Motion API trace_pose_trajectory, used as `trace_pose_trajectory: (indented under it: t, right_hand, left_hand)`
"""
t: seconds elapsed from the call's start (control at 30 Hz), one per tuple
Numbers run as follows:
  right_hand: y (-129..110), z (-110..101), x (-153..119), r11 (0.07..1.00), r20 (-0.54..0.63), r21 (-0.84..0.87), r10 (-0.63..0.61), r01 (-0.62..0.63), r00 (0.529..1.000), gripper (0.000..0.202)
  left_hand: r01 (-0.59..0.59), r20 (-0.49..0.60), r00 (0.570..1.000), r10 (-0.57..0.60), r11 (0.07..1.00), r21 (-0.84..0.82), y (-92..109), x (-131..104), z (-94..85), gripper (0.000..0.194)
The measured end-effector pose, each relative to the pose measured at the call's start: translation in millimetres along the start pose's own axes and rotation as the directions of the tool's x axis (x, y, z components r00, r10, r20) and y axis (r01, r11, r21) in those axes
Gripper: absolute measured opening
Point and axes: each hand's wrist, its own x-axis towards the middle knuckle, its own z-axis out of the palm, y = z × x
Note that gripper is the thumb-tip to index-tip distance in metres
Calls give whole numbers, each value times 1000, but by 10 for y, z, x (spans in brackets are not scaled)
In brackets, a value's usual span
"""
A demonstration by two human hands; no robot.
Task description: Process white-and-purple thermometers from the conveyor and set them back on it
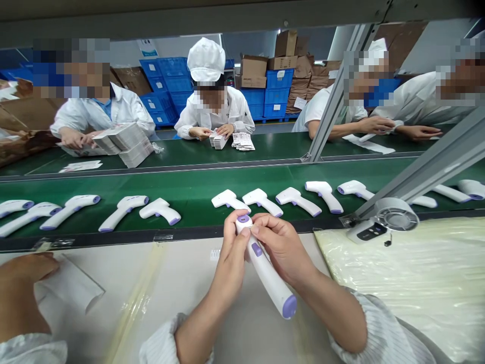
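the white gun-shaped device (271,278) is held up in two hands at the near edge of the near green belt (197,202), its head end beside that edge and its purple-capped handle slanting down toward the wearer, away from the belt. the left hand (231,253) is closed on the head end, thumb on the upper face and a finger along the side; its other fingers are mostly hidden behind. the right hand (284,247) has thumb and forefinger pinched together at the head, the other fingers curled in; the fingertips cover the contact, so whether a small part sits between them cannot be told.

on the near green belt lies a spread-out row of similar devices (300,201); at its right, a slanted metal post (428,174) hides parts of some, and the one at the far left is cut off by the frame. just this side of the belt, to the right, a small fan (396,217) stands by yellowish plastic wrap (397,278). this side of the belt, to the left, another person's hand (28,268) is at a white sheet (70,288); its grip is unclear. beyond the belt, a person in a white cap (212,108) handles stacked papers (219,141), their print too small to read.
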Motion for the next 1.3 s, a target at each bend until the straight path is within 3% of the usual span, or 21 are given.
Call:
trace_pose_trajectory:
  t: [0.1,0.23,0.37,0.47,0.57,0.7,0.83,0.9,0.93,1.0,1.07,1.13,1.2,1.23,1.3]
  right_hand:
    - [-5,-8,14,1000,14,-24,0,0,1000,31]
    - [-93,-62,31,997,128,-67,51,-42,990,36]
    - [-196,-120,35,995,204,4,100,-103,974,32]
    - [-204,-120,16,999,148,36,3,-8,989,32]
    - [-165,-102,3,993,90,-53,-103,108,991,44]
    - [-138,-143,64,991,102,-73,-104,111,989,57]
    - [-166,-224,130,1000,175,-11,11,-9,985,63]
    - [-183,-227,89,1000,126,-22,12,-9,992,64]
    - [-188,-217,47,999,73,-41,-1,4,997,64]
    - [-185,-187,-48,994,-3,-108,12,-13,1000,65]
    - [-146,-161,-85,975,35,-200,103,-94,994,73]
    - [-54,-139,17,936,92,-332,152,-113,984,79]
    - [91,-107,277,859,93,-513,56,-1,994,80]
    - [175,-87,452,784,90,-616,-30,79,996,80]
    - [341,-44,827,600,143,-774,-146,203,979,83]
  left_hand:
    - [-5,-12,1000,5,1000,3,10,-5,-6,43]
    - [23,-21,999,-25,994,-105,107,-5,1,45]
    - [59,5,998,-60,973,-222,170,-3,-4,48]
    - [-1,-20,1000,-2,991,-135,124,-23,-9,47]
    - [-85,-9,996,85,996,-5,51,-49,-12,47]
    - [-115,104,988,118,993,-32,21,-48,-66,50]
    - [50,341,939,38,968,-246,77,-18,-142,55]
    - [68,392,917,72,941,-332,98,17,-152,49]
    - [15,346,930,121,930,-366,98,49,-152,44]
    - [-192,120,959,258,898,-395,79,165,-164,36]
    - [-362,-76,931,357,875,-320,60,364,-238,37]
    - [-407,-80,912,402,910,-72,79,635,-422,43]
    - [-363,-21,919,394,866,344,155,942,-734,51]
    - [-304,-31,918,396,751,586,208,1094,-928,57]
    - [-186,-124,911,394,660,728,319,1364,-1345,72]
